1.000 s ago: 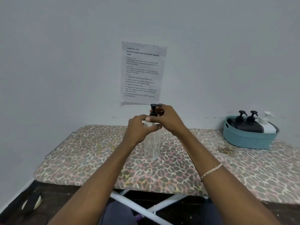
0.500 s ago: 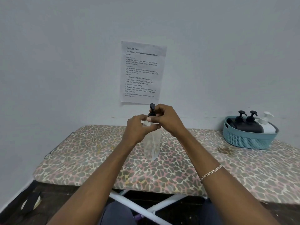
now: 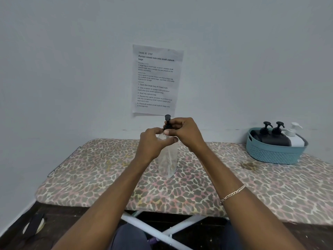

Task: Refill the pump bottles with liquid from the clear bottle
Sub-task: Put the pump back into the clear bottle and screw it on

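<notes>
A clear pump bottle (image 3: 168, 159) stands upright on the leopard-print board (image 3: 198, 192), in the middle. My left hand (image 3: 153, 143) grips its shoulder just under the cap. My right hand (image 3: 185, 131) pinches the black pump collar (image 3: 167, 126), and the pump head sticks up above my fingers. A thin dip tube shows inside the bottle. Two black pump bottles (image 3: 272, 136) and a white pump bottle (image 3: 295, 135) lie in a teal basket (image 3: 273, 154) at the far right.
The board stands against a white wall with a printed sheet (image 3: 155, 80) taped above the bottle. White crossed legs (image 3: 162, 231) show under the board's front edge. A sandal (image 3: 34, 226) lies on the dark floor at the lower left.
The black pump head has turned between my right fingers; its spout now points away from me. Both hands stay on the bottle in nearly the same place.
</notes>
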